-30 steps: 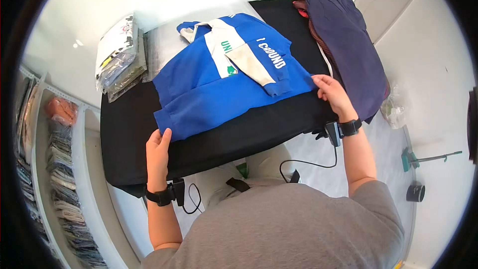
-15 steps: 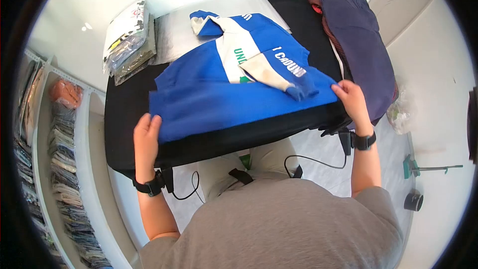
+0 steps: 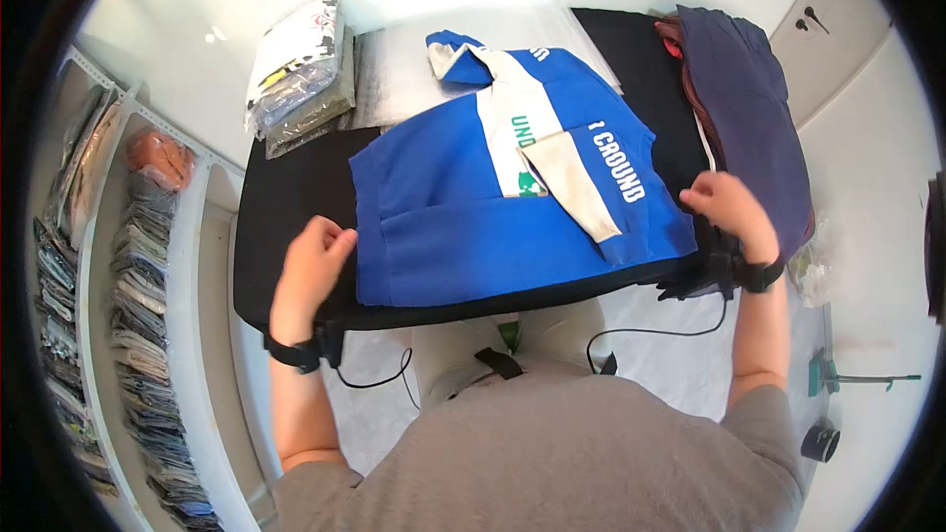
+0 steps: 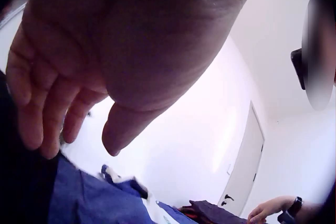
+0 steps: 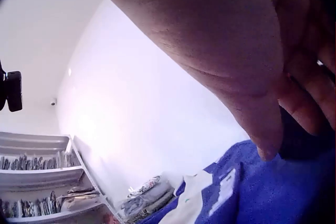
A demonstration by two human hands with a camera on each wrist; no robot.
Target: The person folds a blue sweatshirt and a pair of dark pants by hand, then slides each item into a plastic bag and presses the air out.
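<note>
A blue sweatshirt with a white band, green print and white lettering lies spread on the black-covered table. One cream-and-blue sleeve is folded across its front. Beside the hem at the left is my left hand, fingertips right at the cloth's edge. In the left wrist view its thumb stands apart from the loosely bent fingers, with nothing between. My right hand hovers by the garment's right end, near the shoulder. The right wrist view shows its thumb apart from the fingers, above the blue cloth.
Bagged folded garments are stacked at the back left, next to clear plastic sleeves. Dark navy clothing is piled at the right end. Shelves of packed clothes stand left of the table. Cables hang from both wrist cameras.
Both hands held the sweatshirt's near edge at its two ends and drew it outward and flat. Now they have let go, and the garment lies straighter, squared to the table's front.
</note>
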